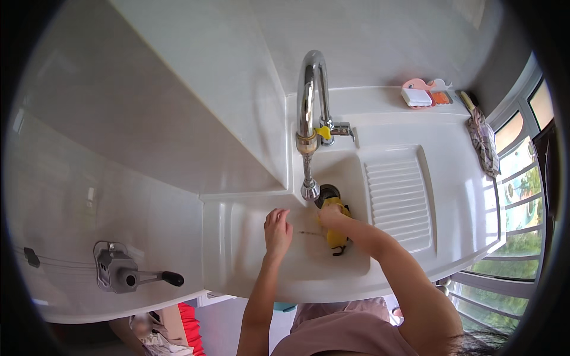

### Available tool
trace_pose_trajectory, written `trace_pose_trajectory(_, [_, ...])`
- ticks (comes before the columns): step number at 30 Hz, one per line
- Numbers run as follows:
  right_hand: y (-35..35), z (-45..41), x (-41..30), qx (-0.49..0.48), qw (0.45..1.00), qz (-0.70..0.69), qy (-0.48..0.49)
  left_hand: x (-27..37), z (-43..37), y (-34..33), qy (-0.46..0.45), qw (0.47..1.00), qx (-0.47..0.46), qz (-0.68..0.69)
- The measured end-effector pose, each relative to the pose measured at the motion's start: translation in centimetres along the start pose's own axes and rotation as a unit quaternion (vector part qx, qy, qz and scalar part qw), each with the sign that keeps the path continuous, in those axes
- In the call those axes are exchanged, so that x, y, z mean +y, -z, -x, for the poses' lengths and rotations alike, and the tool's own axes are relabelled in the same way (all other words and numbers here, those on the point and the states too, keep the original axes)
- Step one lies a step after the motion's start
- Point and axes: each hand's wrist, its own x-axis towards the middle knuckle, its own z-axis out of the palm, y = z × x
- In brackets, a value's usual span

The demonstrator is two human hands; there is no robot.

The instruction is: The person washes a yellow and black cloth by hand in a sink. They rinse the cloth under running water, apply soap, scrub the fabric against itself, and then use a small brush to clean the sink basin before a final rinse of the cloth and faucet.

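In the white sink (262, 267), a yellow item with black parts (336, 239) lies along the right side of the basin, its upper end over the dark drain strainer (328, 192). My right hand (330, 215) has its fingers on the upper part of this yellow item; the fingertips are hidden, and whether they grip it is unclear. Above the basin's left half hovers my left hand (278, 229), empty, with its fingers loosely bent. The spray head of the chrome faucet (310, 190) hangs just above the drain, between my hands. No water stream shows.
A ribbed washboard (401, 204) is moulded right of the basin. Behind it stand a pink whale-shaped soap dish (416, 94) and a brush (467, 101); a checked cloth (483, 144) hangs at the right edge. A hand crank (129, 271) sits on the left wall.
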Motion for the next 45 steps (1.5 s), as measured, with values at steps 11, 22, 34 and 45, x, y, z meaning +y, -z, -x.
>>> trace_pose_trajectory(11, [9.2, -5.0, 13.4, 0.461, 0.699, 0.438, 0.328, -4.0, 5.7, 1.1, 0.100, 0.994, 0.047, -0.013])
trace_pose_trajectory(22, [2.6, -0.1, 6.5, 0.063, 0.978, 0.199, -0.010, -5.1, 7.4, 1.4, 0.148, 0.988, 0.040, -0.008])
trace_pose_trajectory(34, [-0.5, 9.7, -6.8, -0.150, 0.980, -0.099, 0.082, -4.8, 5.8, 2.2, 0.167, 0.968, 0.141, 0.121])
trace_pose_trajectory(45, [1.3, 12.2, -13.5, 0.022, 0.934, -0.291, 0.207, -6.2, 5.7, 2.3, 0.212, 0.951, 0.165, 0.150])
